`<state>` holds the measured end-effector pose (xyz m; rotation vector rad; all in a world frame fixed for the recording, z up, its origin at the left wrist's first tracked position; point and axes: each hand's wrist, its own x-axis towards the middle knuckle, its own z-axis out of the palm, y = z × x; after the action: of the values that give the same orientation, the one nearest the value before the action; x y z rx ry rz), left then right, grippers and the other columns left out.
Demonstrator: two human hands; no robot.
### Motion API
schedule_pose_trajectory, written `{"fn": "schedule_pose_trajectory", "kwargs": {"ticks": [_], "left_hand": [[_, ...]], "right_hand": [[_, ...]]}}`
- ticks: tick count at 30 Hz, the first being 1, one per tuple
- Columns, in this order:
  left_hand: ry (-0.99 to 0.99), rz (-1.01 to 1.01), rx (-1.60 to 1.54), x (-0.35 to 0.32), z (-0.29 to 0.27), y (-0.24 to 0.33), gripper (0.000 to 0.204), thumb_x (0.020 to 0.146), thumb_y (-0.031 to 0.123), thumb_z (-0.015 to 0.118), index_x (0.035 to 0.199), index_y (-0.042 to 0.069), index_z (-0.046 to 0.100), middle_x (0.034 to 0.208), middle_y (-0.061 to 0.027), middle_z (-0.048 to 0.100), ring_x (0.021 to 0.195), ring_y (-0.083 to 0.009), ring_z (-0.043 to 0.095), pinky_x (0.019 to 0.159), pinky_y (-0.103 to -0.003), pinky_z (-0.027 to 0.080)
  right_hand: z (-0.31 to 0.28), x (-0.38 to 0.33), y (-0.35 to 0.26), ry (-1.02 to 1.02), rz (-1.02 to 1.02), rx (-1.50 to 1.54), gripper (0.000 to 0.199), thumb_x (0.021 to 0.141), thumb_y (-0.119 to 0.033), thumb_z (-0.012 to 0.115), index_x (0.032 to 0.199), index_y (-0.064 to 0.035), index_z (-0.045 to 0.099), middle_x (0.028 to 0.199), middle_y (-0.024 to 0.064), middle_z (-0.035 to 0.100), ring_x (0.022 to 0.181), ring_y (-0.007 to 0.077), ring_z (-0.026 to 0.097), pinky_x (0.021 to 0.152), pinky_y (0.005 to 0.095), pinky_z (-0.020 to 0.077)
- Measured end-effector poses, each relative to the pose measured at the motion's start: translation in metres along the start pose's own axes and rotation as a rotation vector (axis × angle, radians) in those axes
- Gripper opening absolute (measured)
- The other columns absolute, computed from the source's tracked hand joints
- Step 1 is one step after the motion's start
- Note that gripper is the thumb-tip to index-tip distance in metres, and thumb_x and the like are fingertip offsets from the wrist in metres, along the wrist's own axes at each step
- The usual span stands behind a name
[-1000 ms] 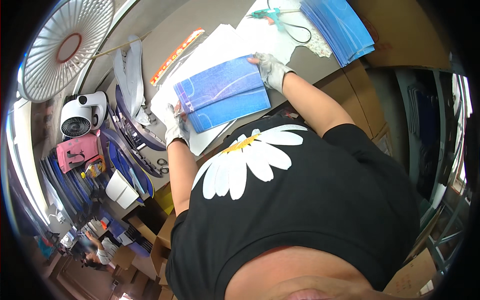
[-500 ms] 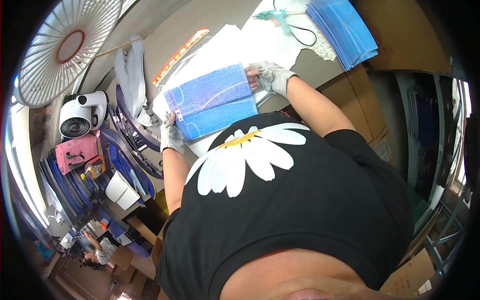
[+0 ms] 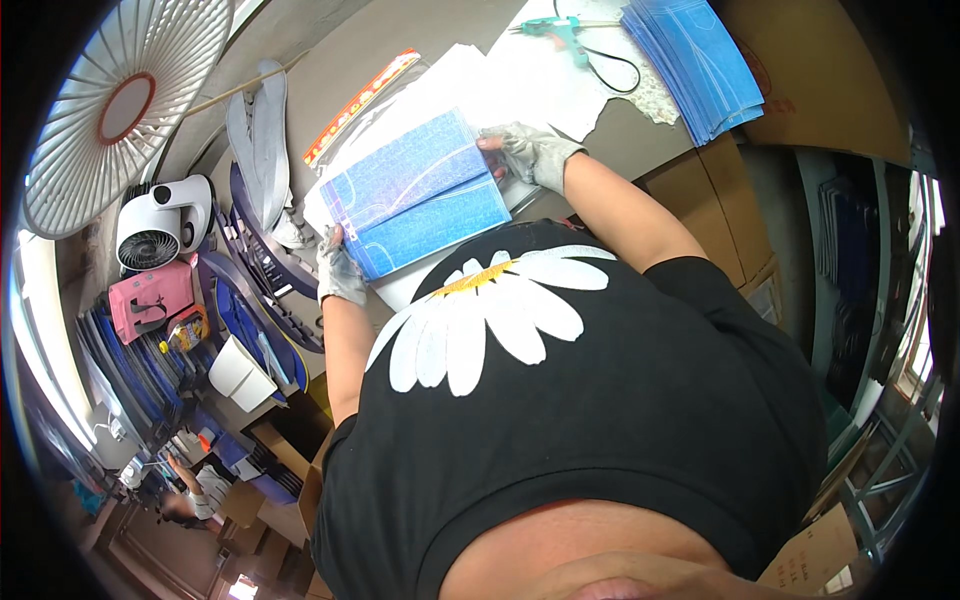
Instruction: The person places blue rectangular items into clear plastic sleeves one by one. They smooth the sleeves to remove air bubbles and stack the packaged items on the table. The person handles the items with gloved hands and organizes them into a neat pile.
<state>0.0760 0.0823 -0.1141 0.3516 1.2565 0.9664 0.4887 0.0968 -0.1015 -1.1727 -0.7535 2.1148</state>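
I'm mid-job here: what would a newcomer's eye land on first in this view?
Probably the big white daisy on the black shirt, near the picture's centre. Next, the blue denim-patterned folder above it, between the gloved left hand and right hand; then the large white fan at upper left.

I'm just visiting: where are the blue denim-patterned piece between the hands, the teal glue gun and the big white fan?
Blue denim-patterned piece (image 3: pixel 413 188): head view, on its upper panel.
Teal glue gun (image 3: pixel 560 29): head view, on its body.
Big white fan (image 3: pixel 128 110): head view, on its hub.
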Motion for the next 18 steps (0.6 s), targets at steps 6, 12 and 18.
{"fn": "schedule_pose_trajectory", "kwargs": {"ticks": [6, 12, 18], "left_hand": [[0.005, 0.032, 0.012, -0.002, 0.004, 0.004, 0.05, 0.097, 0.022, 0.06, 0.139, -0.001, 0.047, 0.127, -0.0146, 0.062, 0.11, -0.0304, 0.063, 0.094, -0.045, 0.053], [-0.018, 0.057, 0.022, 0.01, 0.011, 0.009, 0.051, 0.095, 0.019, 0.061, 0.139, -0.001, 0.048, 0.129, -0.0144, 0.061, 0.112, -0.0301, 0.061, 0.096, -0.044, 0.051], [-0.066, 0.006, -0.008, 0.019, 0.037, 0.007, 0.055, 0.093, 0.024, 0.063, 0.142, 0.006, 0.046, 0.13, -0.0128, 0.06, 0.113, -0.0301, 0.061, 0.098, -0.046, 0.051]], "right_hand": [[0.003, 0.001, -0.001, 0.02, -0.013, -0.064, 0.029, 0.097, -0.027, 0.056, 0.111, -0.0052, 0.068, 0.098, 0.0071, 0.07, 0.088, 0.0186, 0.065, 0.07, 0.0303, 0.0483], [0.009, -0.001, -0.003, 0.17, -0.134, -0.236, 0.021, 0.096, -0.021, 0.056, 0.104, -0.0053, 0.068, 0.089, 0.0052, 0.067, 0.078, 0.0163, 0.062, 0.061, 0.0276, 0.0469], [-0.001, -0.002, 0.001, 0.248, -0.192, -0.293, 0.021, 0.095, -0.019, 0.057, 0.106, -0.0054, 0.068, 0.086, 0.0041, 0.065, 0.074, 0.0151, 0.059, 0.06, 0.0272, 0.0461]]}}
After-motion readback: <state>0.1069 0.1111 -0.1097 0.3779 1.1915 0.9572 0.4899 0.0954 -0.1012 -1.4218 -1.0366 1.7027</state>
